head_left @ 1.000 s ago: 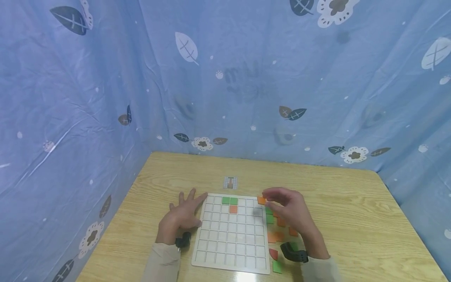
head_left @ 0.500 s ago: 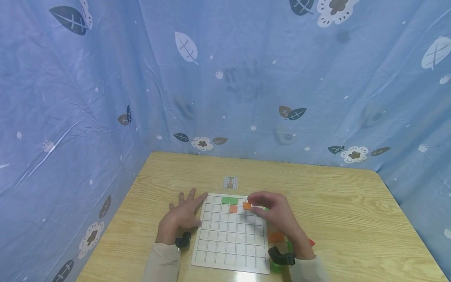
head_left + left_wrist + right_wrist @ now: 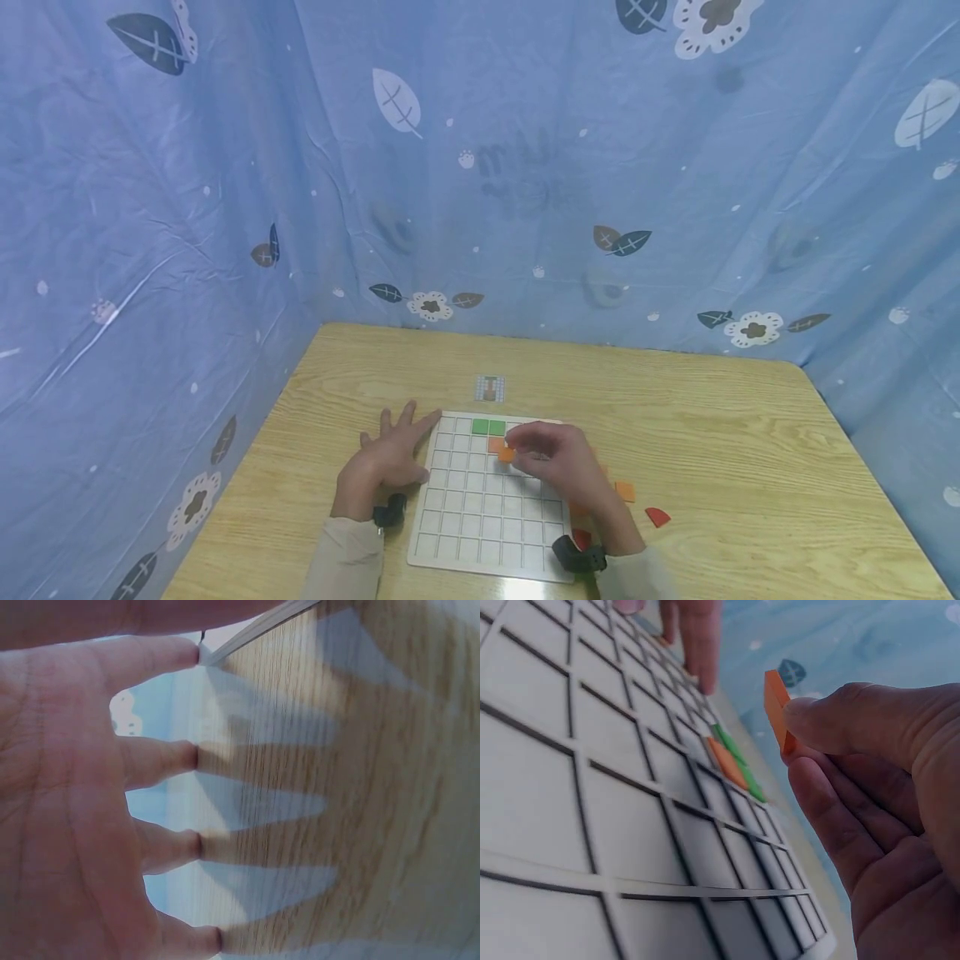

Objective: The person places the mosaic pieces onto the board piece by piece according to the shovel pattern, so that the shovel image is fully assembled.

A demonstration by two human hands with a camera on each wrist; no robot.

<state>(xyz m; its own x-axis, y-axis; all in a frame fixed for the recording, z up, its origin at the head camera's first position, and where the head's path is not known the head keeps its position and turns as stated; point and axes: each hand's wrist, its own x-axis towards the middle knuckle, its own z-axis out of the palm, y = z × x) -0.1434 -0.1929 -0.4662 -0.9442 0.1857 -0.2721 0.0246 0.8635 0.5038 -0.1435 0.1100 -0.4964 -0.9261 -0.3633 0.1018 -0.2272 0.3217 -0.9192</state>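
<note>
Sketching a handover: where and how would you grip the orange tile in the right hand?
Probably a fingertip pinch across the broad faces of the orange tile, at its free left edge, coming from the head view's left: it's thin and flat, and the right hand holds its right side.

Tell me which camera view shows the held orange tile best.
The right wrist view: the orange tile appears large, its edge visible. The head view shows it small; the left wrist view, not at all.
</note>
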